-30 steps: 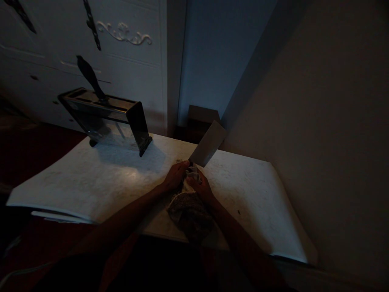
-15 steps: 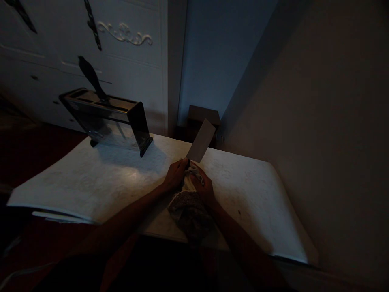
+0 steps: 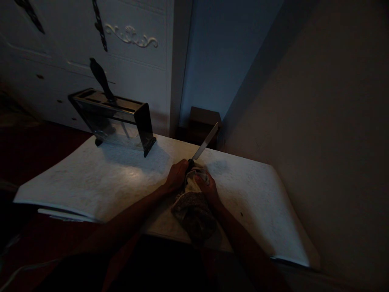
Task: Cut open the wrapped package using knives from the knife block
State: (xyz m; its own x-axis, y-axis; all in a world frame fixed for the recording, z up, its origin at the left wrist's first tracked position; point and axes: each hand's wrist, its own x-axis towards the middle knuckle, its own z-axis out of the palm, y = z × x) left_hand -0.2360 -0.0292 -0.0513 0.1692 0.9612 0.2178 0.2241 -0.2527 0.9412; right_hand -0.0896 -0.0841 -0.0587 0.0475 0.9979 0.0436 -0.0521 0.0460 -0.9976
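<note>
Both my hands meet at the middle of a white tabletop (image 3: pixel 106 182). My left hand (image 3: pixel 176 175) is closed around the dark handle of a cleaver (image 3: pixel 205 142), whose broad blade points up and away and now shows nearly edge-on. My right hand (image 3: pixel 206 187) is closed on a speckled cloth (image 3: pixel 193 207) bunched around the handle end. The cloth hangs down toward the table's near edge.
A knife block (image 3: pixel 115 119) with clear sides stands at the back left of the table, one dark knife handle (image 3: pixel 101 79) sticking up from it. A white cabinet (image 3: pixel 91 48) is behind it. A plain wall (image 3: pixel 319 121) runs along the right. A small brown box (image 3: pixel 204 117) sits beyond the table.
The cleaver has turned in my hands: its wide flat face showed before, now only a thin edge shows. The hands and cloth stayed in place.
</note>
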